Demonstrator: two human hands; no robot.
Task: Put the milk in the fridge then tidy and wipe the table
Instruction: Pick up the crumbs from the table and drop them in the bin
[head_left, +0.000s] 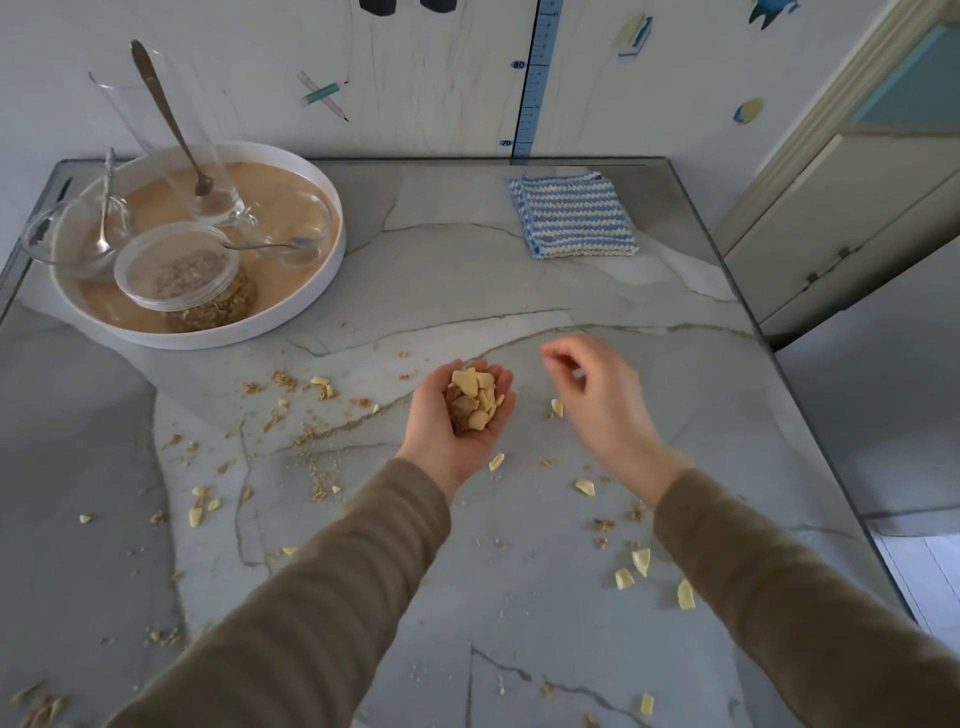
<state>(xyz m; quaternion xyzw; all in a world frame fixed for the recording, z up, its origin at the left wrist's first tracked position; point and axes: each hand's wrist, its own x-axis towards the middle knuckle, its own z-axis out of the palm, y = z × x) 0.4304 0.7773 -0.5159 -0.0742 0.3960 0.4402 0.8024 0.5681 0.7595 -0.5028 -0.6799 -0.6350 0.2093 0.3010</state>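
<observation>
Left hand (439, 441) cups cereal scraps (475, 397), right hand (597, 400) beside

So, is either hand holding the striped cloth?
No, the striped cloth lies folded on the table, away from the left hand cupping crumbs and the right hand.

The single head view looks steeply down and forward over the table (467, 270) toward the wall (441, 78).

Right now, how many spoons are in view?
3. A long spoon stands in the tall glass, a second spoon in the left bowl, a third spoon in the right bowl.
</observation>
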